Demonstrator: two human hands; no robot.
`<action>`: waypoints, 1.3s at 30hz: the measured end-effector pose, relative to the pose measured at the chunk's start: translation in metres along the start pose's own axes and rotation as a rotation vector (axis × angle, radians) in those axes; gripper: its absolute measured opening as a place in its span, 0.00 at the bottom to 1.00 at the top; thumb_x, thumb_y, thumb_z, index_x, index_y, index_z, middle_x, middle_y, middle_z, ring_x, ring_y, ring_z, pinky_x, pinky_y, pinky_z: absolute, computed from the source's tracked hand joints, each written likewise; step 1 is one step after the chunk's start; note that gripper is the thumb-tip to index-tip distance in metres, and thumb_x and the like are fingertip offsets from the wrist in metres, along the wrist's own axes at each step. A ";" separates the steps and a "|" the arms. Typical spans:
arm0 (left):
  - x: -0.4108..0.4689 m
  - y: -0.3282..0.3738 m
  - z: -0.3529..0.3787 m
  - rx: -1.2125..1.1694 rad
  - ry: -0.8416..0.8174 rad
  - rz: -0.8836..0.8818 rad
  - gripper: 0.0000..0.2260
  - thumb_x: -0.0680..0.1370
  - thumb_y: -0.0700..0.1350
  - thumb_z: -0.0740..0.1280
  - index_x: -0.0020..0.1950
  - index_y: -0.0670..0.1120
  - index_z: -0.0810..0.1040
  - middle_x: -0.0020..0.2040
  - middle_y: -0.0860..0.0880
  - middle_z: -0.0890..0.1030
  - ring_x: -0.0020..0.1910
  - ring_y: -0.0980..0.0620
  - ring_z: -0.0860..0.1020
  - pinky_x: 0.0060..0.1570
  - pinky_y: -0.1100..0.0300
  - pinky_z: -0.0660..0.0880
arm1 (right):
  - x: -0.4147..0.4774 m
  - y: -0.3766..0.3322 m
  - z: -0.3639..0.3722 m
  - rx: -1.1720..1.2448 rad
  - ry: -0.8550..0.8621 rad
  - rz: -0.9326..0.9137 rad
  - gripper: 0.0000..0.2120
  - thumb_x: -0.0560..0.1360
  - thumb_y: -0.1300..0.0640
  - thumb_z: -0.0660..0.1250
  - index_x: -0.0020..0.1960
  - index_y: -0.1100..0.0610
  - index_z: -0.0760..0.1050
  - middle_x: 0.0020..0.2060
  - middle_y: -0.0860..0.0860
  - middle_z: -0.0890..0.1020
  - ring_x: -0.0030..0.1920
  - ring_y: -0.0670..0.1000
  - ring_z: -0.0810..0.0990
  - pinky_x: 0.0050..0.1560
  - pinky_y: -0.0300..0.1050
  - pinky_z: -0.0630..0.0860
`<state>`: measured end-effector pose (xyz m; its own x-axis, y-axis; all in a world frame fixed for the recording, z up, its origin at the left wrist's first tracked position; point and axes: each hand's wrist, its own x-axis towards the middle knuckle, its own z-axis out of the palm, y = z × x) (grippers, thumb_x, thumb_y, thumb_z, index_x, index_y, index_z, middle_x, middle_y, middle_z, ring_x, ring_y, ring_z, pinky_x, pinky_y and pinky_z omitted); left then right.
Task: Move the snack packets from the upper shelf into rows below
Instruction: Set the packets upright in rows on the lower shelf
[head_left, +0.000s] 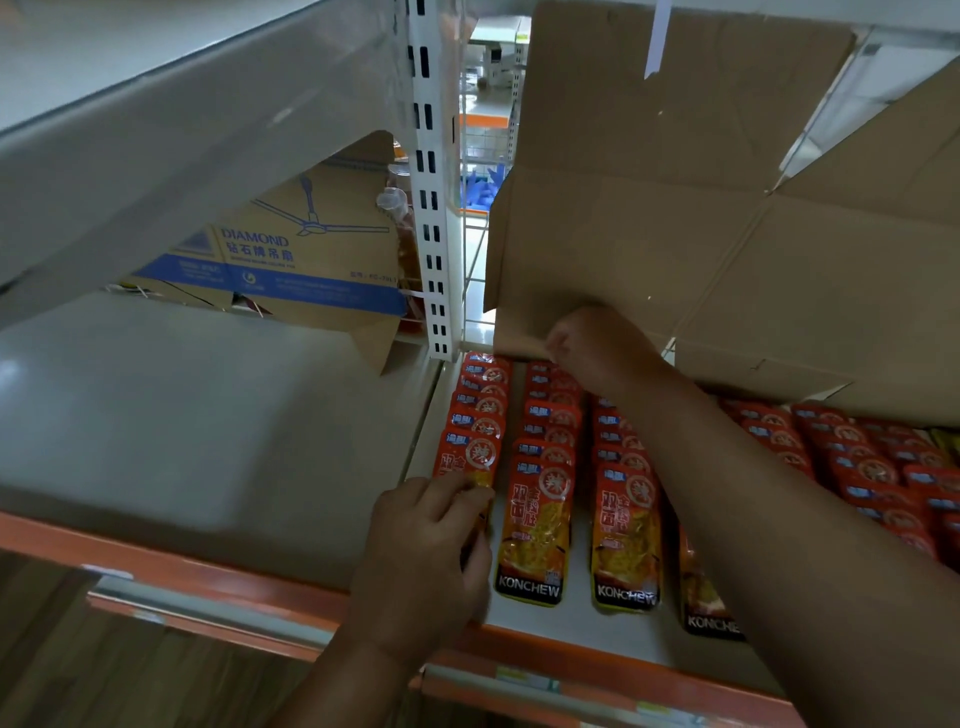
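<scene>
Red and orange Konchew snack packets lie in overlapping rows on the white lower shelf (574, 626). My left hand (426, 551) curls its fingers over the lower part of the front packet (470, 457) of the leftmost row. The second row (540, 519) and third row (626, 525) run back beside it. My right hand (597, 348) reaches to the back of these rows, just under the flap of an open cardboard box (675, 208) on the upper shelf. Its fingers are blurred, so I cannot tell whether they hold anything. My right forearm covers part of a fourth row.
More red packets (857, 467) fill the shelf to the right. A white slotted upright (431, 208) divides this bay from a bare grey shelf (182, 415) on the left. A Diamond ceiling-fan carton (291, 260) lies behind it. The shelf's front edge (519, 657) is orange.
</scene>
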<state>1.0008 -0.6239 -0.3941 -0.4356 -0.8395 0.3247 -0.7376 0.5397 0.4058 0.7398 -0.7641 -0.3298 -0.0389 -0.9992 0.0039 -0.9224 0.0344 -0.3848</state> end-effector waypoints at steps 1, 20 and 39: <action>0.000 0.006 0.001 -0.017 -0.003 0.028 0.16 0.75 0.50 0.70 0.63 0.51 0.82 0.62 0.53 0.81 0.58 0.51 0.78 0.57 0.52 0.74 | -0.002 0.004 -0.001 -0.009 -0.021 -0.004 0.09 0.80 0.58 0.65 0.50 0.55 0.85 0.48 0.52 0.85 0.49 0.52 0.82 0.56 0.50 0.79; -0.001 0.051 0.030 -0.003 -0.135 0.132 0.19 0.73 0.54 0.68 0.63 0.52 0.80 0.62 0.55 0.78 0.61 0.53 0.75 0.59 0.56 0.71 | -0.003 0.013 0.010 -0.079 -0.249 -0.037 0.08 0.76 0.56 0.74 0.53 0.58 0.84 0.48 0.53 0.85 0.49 0.52 0.82 0.56 0.50 0.79; -0.001 0.051 0.029 0.003 -0.119 0.140 0.19 0.73 0.54 0.68 0.62 0.52 0.80 0.61 0.54 0.78 0.60 0.53 0.75 0.57 0.56 0.73 | -0.012 0.008 0.005 0.000 -0.223 -0.018 0.04 0.78 0.56 0.71 0.45 0.55 0.82 0.43 0.51 0.83 0.46 0.50 0.81 0.50 0.45 0.76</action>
<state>0.9487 -0.5979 -0.3988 -0.5921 -0.7576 0.2748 -0.6666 0.6520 0.3613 0.7349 -0.7520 -0.3373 0.0632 -0.9791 -0.1932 -0.9221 0.0167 -0.3866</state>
